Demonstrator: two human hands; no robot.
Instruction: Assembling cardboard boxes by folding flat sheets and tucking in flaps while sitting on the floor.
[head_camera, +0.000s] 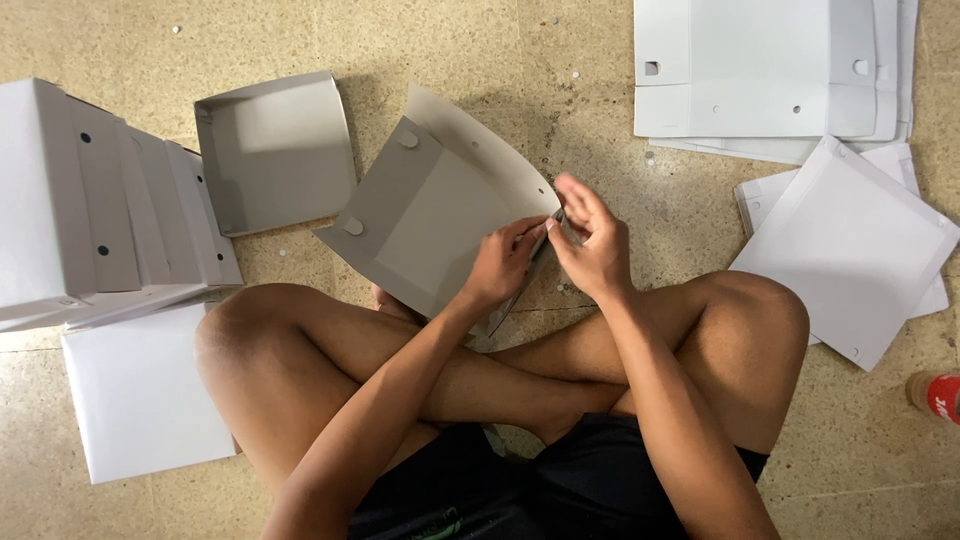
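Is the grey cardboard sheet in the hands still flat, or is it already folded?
Partly folded. The grey cardboard sheet has its far flap bent up and curved, while both hands, left and right, pinch its right edge.

Both forearms reach forward over the crossed bare legs. The left hand (503, 265) curls with its fingertips (532, 232) pinched together, knuckles up. The right hand (594, 240) sits just beside it, fingers bent inward, nearly touching the left fingertips.

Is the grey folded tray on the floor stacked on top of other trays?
No, the grey tray lies alone on the floor, beside the sheet both hands hold.
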